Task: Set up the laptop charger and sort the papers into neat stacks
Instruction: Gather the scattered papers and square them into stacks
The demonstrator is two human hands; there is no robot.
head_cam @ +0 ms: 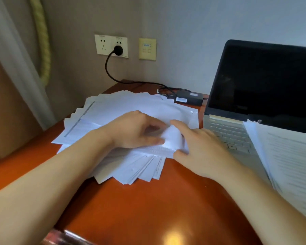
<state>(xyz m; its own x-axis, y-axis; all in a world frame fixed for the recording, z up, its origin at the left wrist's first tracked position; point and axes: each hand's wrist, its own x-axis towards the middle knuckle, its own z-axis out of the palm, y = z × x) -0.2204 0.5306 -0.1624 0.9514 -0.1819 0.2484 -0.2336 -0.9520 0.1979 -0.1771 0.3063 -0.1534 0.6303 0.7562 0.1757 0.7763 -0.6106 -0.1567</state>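
A fanned-out pile of white papers (124,106) covers the middle of the reddish wooden desk (148,200). My left hand (134,131) and my right hand (200,147) meet over the pile and together pinch a curled top sheet (172,137) that bulges up between them. The open laptop (261,82), screen dark, stands at the right with a second stack of printed papers (286,161) lying over its keyboard. The black charger brick (189,98) lies behind the pile, and its plug (118,50) sits in the wall socket (111,45).
The charger cable (109,75) loops from the socket down to the desk's back edge. A yellowish wall plate (147,49) is beside the socket. A curtain with a rope tie (42,41) hangs at the left, beyond the desk's left edge.
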